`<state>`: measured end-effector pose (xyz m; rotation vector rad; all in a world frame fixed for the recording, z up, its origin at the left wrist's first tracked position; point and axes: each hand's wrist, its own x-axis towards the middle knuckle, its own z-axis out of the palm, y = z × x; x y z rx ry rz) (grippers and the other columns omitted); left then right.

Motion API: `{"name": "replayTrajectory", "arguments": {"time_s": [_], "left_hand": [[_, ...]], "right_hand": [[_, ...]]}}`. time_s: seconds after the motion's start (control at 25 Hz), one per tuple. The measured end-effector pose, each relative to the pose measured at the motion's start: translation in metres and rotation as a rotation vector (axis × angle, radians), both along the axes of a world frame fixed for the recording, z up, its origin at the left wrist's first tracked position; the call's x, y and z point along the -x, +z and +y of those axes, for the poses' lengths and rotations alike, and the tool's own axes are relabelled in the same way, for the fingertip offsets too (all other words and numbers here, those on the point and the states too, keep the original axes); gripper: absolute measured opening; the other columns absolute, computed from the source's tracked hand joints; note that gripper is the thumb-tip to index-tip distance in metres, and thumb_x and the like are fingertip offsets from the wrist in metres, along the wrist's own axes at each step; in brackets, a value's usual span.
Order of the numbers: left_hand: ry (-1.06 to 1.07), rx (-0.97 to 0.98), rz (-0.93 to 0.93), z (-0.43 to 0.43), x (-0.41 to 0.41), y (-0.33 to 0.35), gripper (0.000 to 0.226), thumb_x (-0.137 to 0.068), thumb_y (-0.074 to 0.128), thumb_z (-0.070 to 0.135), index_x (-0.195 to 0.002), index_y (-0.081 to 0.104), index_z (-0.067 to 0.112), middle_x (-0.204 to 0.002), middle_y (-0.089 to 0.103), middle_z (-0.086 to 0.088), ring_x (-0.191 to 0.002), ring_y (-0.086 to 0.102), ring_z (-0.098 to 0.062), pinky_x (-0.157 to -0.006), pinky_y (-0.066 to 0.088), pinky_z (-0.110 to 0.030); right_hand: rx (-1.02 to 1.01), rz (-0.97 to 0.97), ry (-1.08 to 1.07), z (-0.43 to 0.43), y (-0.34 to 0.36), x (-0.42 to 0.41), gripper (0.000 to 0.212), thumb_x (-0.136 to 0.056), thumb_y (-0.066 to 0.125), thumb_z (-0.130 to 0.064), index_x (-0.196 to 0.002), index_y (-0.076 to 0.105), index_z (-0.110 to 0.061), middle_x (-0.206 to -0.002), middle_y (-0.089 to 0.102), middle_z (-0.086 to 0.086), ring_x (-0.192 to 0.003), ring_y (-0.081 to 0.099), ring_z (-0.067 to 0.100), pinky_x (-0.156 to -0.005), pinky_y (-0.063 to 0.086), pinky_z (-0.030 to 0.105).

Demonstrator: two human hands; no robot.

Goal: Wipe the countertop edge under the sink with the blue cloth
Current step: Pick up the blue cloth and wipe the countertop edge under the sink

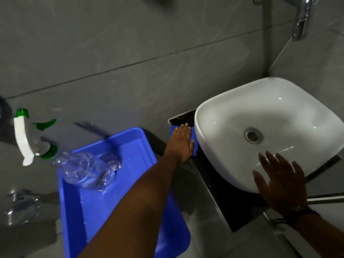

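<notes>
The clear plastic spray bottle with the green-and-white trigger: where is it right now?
In the head view, the clear plastic spray bottle lies tilted in the blue plastic tub at the left, left of the person's outstretched left arm.

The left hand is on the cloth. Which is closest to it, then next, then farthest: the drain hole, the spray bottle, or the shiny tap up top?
From the left hand:
1. Drain hole, just to its right inside the white sink.
2. Spray bottle, to its left, lying in the blue tray.
3. Tap, far up on the wall, top right.

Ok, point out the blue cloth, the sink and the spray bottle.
blue cloth (194, 148): head view, lower edge beside the hand.
sink (275, 108): head view, inner back wall.
spray bottle (83, 170): head view, clear body.
</notes>
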<state>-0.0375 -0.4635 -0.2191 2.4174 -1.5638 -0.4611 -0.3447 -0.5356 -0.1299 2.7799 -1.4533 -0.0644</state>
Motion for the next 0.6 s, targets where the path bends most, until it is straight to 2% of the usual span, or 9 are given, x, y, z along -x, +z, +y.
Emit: {"name": "replayTrajectory", "arguments": {"time_s": [0.08,0.16,0.24,0.32,0.36,0.48,0.6], "left_hand": [[0.005,0.011,0.014,0.025,0.037,0.0,0.063,-0.104,0.03,0.035,-0.156,0.012,0.005,-0.166,0.008,-0.013,-0.154,0.005,-0.026,-0.126,0.0,-0.038],[-0.131,0.009,0.095,0.041,0.142,0.015,0.064,-0.103,0.032,0.035,-0.156,0.012,0.005,-0.166,0.008,-0.013,-0.154,0.004,-0.026,-0.125,-0.002,-0.037],[-0.098,0.034,0.134,0.056,0.176,0.001,0.064,-0.103,0.033,0.035,-0.156,0.012,0.006,-0.166,0.008,-0.012,-0.154,0.004,-0.027,-0.125,-0.004,-0.037],[-0.051,0.069,0.156,0.067,0.187,-0.006,0.064,-0.102,0.033,0.035,-0.156,0.013,0.006,-0.166,0.009,-0.012,-0.154,0.005,-0.027,-0.123,-0.007,-0.037],[-0.091,0.067,0.162,0.07,0.21,-0.004,0.064,-0.102,0.034,0.035,-0.155,0.014,0.006,-0.165,0.01,-0.012,-0.154,0.005,-0.028,-0.123,-0.008,-0.037],[-0.05,0.081,0.126,0.085,0.238,-0.007,0.064,-0.101,0.035,0.034,-0.155,0.017,0.003,-0.164,0.014,-0.015,-0.153,0.008,-0.03,-0.121,-0.01,-0.042],[0.02,0.084,0.059,0.086,0.234,-0.007,0.064,-0.1,0.036,0.034,-0.153,0.022,0.001,-0.162,0.019,-0.019,-0.152,0.015,-0.034,-0.121,-0.004,-0.049]], "right_hand": [[-0.019,0.002,0.002,0.008,0.003,0.005,0.083,-0.086,0.008,-0.067,-0.135,0.051,-0.017,-0.141,0.055,0.012,-0.133,0.046,0.033,-0.11,0.027,0.052],[-0.004,0.007,-0.087,0.027,0.018,0.086,0.085,-0.085,0.005,-0.068,-0.135,0.051,-0.016,-0.141,0.055,0.012,-0.133,0.046,0.034,-0.111,0.027,0.054],[-0.017,0.01,-0.066,0.028,0.009,0.095,0.086,-0.085,0.005,-0.068,-0.135,0.051,-0.016,-0.141,0.054,0.013,-0.133,0.045,0.035,-0.111,0.026,0.055],[-0.008,0.014,-0.039,0.023,0.008,0.077,0.08,-0.084,0.014,-0.065,-0.136,0.05,-0.016,-0.141,0.054,0.013,-0.134,0.044,0.035,-0.111,0.027,0.058],[-0.023,0.015,-0.065,0.021,0.011,0.082,0.078,-0.083,0.018,-0.063,-0.136,0.05,-0.016,-0.142,0.053,0.014,-0.134,0.043,0.036,-0.112,0.027,0.059],[0.002,-0.052,-0.038,0.016,0.004,0.055,0.075,-0.08,0.024,-0.059,-0.137,0.049,-0.018,-0.144,0.051,0.013,-0.137,0.04,0.035,-0.115,0.022,0.057],[0.001,-0.079,0.012,0.008,0.004,0.011,0.072,-0.082,0.027,-0.058,-0.139,0.046,-0.019,-0.148,0.047,0.012,-0.14,0.036,0.033,-0.117,0.016,0.056]]}}
